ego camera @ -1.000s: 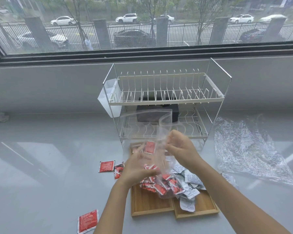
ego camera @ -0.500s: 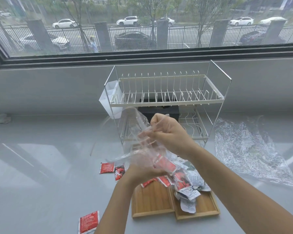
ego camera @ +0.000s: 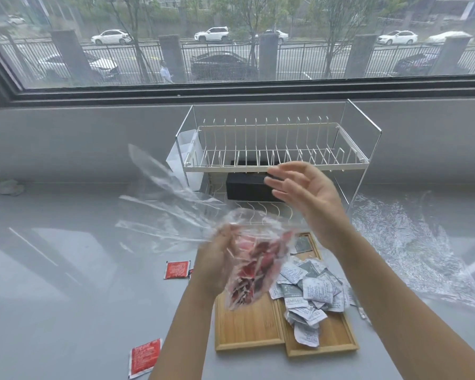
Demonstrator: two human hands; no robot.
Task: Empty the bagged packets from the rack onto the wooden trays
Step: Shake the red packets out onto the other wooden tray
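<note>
Left grip [ego camera: 217, 259] held a clear bag [ego camera: 247, 259] of red packets above the wooden trays [ego camera: 247, 330]; right grip [ego camera: 307, 198] hung wide, holding nothing.

Grey-and-white packets [ego camera: 310, 292] lay heaped on the right tray, their print too blurred to read. Two red packets [ego camera: 176, 269] lay loose on the bench [ego camera: 66, 297], their white lettering perhaps Chinese, in front of the wire rack [ego camera: 274, 165].

Print on red packets [ego camera: 177, 269] and white packets [ego camera: 313, 290] too blurred; no text legible.
</note>
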